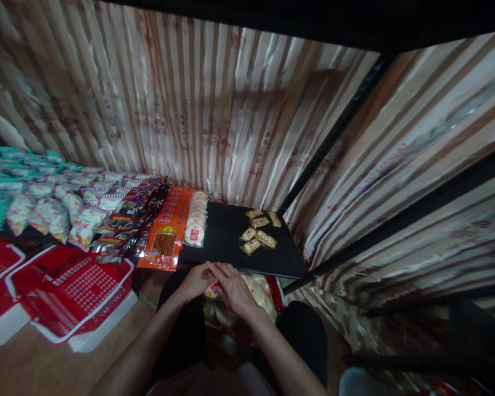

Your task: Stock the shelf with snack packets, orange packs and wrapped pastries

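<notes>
My left hand (196,281) and my right hand (232,286) meet just below the front edge of a black shelf (226,242). Both are closed on a small white and red snack packet (212,290) held between them. Under my hands lies a large clear bag of snacks (259,294) on my lap. Several small yellow-green wrapped snacks (258,230) lie loose on the right part of the shelf. A row of round white packets (196,218) stands at the shelf's left part.
An orange packet (168,231) lies left of the white row, then dark packets (136,212) and pale and teal bags (45,198) further left. Red baskets (72,286) sit on the floor. Striped foil (239,121) backs the shelf; black frame bars (334,137) run right.
</notes>
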`<state>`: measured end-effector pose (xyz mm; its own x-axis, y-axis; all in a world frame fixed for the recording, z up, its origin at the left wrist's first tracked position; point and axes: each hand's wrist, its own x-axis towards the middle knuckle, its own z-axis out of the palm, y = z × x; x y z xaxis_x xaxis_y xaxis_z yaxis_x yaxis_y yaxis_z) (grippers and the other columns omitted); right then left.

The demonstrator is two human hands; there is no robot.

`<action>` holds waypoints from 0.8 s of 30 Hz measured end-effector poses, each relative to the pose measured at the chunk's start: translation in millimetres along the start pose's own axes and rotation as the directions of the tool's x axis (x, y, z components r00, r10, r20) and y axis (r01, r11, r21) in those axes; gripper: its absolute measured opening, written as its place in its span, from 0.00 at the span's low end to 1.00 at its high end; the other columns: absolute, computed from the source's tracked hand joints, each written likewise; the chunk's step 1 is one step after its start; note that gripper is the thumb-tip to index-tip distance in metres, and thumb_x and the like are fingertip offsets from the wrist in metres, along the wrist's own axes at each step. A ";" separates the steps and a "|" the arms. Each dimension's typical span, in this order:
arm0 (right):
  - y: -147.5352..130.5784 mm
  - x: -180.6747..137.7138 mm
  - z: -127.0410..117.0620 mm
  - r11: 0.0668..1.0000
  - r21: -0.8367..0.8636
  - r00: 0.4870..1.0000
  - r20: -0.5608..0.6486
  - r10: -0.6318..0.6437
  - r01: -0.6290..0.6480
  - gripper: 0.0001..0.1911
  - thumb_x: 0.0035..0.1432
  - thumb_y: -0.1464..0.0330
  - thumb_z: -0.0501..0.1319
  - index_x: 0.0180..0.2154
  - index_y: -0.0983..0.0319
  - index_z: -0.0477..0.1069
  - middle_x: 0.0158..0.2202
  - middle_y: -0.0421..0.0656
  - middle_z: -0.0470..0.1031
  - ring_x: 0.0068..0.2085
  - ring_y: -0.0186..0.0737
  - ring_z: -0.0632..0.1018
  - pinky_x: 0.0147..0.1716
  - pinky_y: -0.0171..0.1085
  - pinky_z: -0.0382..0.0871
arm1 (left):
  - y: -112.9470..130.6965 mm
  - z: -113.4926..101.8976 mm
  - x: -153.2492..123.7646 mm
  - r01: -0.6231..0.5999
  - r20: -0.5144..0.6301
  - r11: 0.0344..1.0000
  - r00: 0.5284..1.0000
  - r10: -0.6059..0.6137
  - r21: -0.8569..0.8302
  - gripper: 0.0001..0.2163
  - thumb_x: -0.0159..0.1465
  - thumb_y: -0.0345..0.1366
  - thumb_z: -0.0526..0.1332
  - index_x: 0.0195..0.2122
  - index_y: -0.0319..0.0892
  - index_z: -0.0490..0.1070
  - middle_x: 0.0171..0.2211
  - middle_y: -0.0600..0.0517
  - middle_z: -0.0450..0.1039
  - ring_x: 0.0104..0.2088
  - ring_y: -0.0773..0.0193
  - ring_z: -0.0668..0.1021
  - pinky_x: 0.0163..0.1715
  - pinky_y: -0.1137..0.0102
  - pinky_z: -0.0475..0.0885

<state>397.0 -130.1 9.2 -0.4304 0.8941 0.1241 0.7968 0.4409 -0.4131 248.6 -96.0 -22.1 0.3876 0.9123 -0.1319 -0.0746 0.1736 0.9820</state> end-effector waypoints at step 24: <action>-1.3 65.8 59.1 0.345 0.892 0.785 0.018 0.619 -0.292 0.22 0.45 0.51 0.60 0.33 0.63 0.69 0.26 0.41 0.74 0.24 0.35 0.72 0.22 0.31 0.63 | -20.5 -25.0 10.2 -0.171 -0.649 0.985 0.753 0.111 -0.030 0.15 0.52 0.38 0.59 0.41 0.38 0.66 0.36 0.46 0.72 0.34 0.64 0.76 0.35 0.67 0.73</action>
<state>342.6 -76.5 -35.4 0.1474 0.9736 -0.1742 0.0218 -0.1793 -0.9835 231.0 -80.9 -47.0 -0.3123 0.9467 -0.0786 -0.1674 0.0266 0.9855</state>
